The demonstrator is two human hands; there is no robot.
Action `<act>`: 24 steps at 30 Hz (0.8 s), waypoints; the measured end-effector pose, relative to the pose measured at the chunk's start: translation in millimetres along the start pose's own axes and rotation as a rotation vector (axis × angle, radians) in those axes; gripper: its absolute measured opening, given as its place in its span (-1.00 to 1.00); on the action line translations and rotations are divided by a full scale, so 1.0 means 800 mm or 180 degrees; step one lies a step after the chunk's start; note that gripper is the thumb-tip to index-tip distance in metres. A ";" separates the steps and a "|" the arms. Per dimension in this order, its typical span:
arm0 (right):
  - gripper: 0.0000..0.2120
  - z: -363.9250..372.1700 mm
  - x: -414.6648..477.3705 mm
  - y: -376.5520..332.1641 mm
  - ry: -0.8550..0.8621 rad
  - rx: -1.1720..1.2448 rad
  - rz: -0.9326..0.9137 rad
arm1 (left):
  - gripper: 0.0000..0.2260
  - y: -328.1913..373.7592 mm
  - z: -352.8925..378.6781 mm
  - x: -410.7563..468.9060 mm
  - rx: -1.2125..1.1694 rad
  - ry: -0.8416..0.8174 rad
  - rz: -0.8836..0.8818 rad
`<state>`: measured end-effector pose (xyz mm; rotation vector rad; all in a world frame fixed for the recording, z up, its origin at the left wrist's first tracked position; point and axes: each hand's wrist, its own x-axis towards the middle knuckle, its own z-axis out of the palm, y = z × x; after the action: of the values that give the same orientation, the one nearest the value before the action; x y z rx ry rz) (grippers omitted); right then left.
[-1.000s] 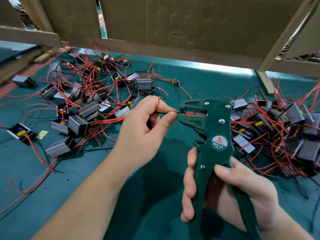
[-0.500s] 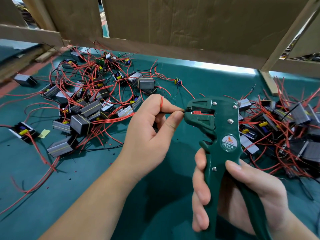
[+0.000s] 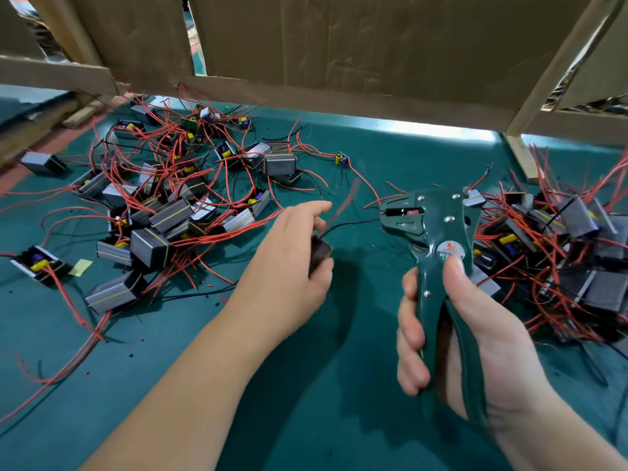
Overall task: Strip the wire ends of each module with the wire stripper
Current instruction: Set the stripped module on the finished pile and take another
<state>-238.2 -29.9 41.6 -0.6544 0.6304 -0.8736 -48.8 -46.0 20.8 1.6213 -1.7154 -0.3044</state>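
- the module [image 3: 319, 253] is in my left hand [image 3: 285, 260], thumb and fingers curled round it, index finger lifted, over the mat [image 3: 323, 385].
- its black wire [image 3: 353, 223] runs right toward the stripper [image 3: 438, 212]; i can't tell if they touch.
- my right hand [image 3: 482, 338] grips both stripper handles, thumb on the round label.
- piles of modules with red leads lie to the left [image 3: 163, 215] and right [image 3: 560, 239].
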 end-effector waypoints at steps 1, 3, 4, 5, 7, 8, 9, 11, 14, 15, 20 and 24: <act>-0.50 0.005 -0.001 -0.003 -0.0090 -0.0033 -0.0067 | -0.51 -0.002 0.000 0.000 0.0089 0.0011 -0.0098; -0.44 -0.002 0.008 0.003 -0.0249 0.0176 -0.0308 | -0.64 -0.007 -0.001 -0.001 0.0424 0.0019 -0.0230; -0.44 -0.003 0.008 0.000 -0.0338 0.0173 -0.0353 | -0.73 -0.008 -0.002 -0.001 0.0632 0.0030 -0.0264; -0.47 -0.003 0.007 -0.001 -0.0255 0.0085 -0.0411 | -0.78 -0.009 -0.004 -0.001 0.0763 0.0066 -0.0297; -0.54 -0.002 0.009 -0.001 -0.0275 0.0042 -0.0302 | -0.77 -0.011 -0.007 0.001 0.0608 0.0220 -0.0386; -0.50 -0.003 0.010 0.001 -0.0298 0.0002 -0.0169 | -0.71 -0.009 -0.008 0.002 0.0344 0.0303 -0.0416; -0.43 0.000 0.010 0.001 -0.0275 -0.0090 -0.0059 | -0.64 -0.005 -0.009 0.003 0.0013 0.0346 -0.0406; -0.29 0.003 0.011 0.004 -0.0382 -0.0104 0.0113 | -0.53 0.004 -0.010 0.001 -0.0594 0.0219 -0.0233; -0.35 0.007 0.011 0.010 -0.0453 -0.0438 0.0090 | -0.41 0.015 -0.014 -0.007 -0.1360 -0.0451 -0.0160; -0.43 0.005 0.010 0.011 -0.0392 -0.0565 0.0060 | -0.39 0.017 -0.016 -0.008 -0.1619 -0.0640 -0.0174; -0.51 -0.006 0.016 0.002 0.0263 -0.0696 -0.0558 | -0.55 0.004 -0.037 0.002 -0.1143 0.0369 -0.0649; -0.53 -0.013 0.020 -0.010 0.0433 -0.0496 -0.0929 | -0.57 -0.025 -0.055 0.008 0.1204 0.0174 -0.1330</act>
<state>-241.6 -49.7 37.4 -0.8464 0.7416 -1.1553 -4.6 -41.7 40.6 2.2471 -1.4403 -0.1337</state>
